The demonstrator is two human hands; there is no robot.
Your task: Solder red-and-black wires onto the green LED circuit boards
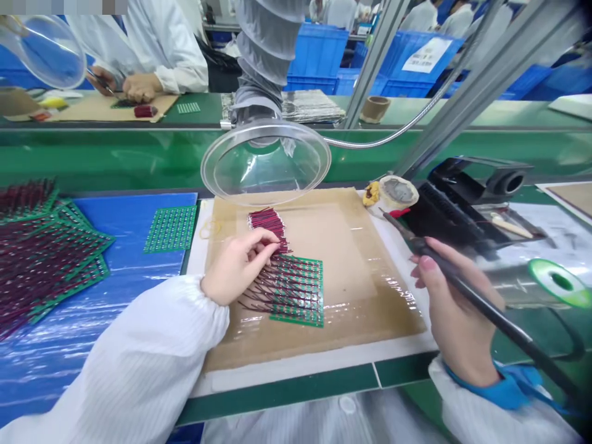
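The left hand is pressing thumb and forefinger together at the near end of the wire bundle; whether a strand is sitting between them cannot be told. The right hand is gripping the soldering iron. The wired panel is lying left of centre on the brown sheet, its wires trailing toward the sheet's left edge. The fume hood is overhanging the sheet's far edge; the cup and yellow sponge are standing at its far right corner. At the desk's left, the panel stack is occupying the blue sheet, a bare panel lying at that sheet's far right corner. The left hand is hiding some wires; the picture's border is cutting off the stack and the solder spool.
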